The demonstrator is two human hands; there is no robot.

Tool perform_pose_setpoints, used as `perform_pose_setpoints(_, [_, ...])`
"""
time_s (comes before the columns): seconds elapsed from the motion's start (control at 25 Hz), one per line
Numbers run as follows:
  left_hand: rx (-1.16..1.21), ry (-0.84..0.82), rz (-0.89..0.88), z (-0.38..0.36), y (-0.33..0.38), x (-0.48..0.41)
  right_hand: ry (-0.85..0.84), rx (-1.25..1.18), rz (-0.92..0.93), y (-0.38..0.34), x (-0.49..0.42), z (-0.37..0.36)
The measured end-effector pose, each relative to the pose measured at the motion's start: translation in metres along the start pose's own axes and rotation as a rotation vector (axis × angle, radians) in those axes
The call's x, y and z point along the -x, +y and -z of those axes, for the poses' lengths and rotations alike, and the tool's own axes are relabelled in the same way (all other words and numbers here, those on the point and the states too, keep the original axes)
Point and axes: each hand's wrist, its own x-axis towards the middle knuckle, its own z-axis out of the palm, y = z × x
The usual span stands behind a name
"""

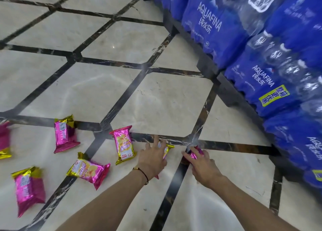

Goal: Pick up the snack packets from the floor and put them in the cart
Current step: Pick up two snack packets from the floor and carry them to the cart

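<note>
Both hands are down at the floor (pixel 156 100), at about six o'clock in the view. The right hand (pixel 203 164) has its fingers (pixel 189 155) curled round a pink packet (pixel 196 152), pinching it near one end. The left hand (pixel 153 159) lies over a gold-ended packet (pixel 167 149) with its fingers spread. Whether it has any real grip cannot be told.

The likeliest trouble comes from the foil. A packet pinched by one end will probably slip or swing once lifted. A flat, spread hand may simply skate the gold-ended packet across the polished floor instead of raising it. The cart is not in view, so the person will have to turn with both hands full, and a loose hold could drop a packet on the way. The loose packets (pixel 123 144) lie close by at nine o'clock of the left hand and could be knelt on or kicked. The one cut by the frame edge at nine o'clock is easy to miss.

Seven snack packets show in all: one in the right hand, one under the left, and five loose. There are two hands and one dark wrist cord (pixel 145 175). The blue water packs (pixel 257 84), stacked on a dark pallet (pixel 207 65) at two o'clock, run out of frame and cannot be counted fully.
</note>
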Motion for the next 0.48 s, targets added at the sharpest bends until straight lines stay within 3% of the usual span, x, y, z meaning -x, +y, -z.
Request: perform_pose_setpoints(0.48, [0.174,0.026,0.082,0.016,0.017,0.024,0.033,-0.016,-0.115,-0.002,0.024,0.028])
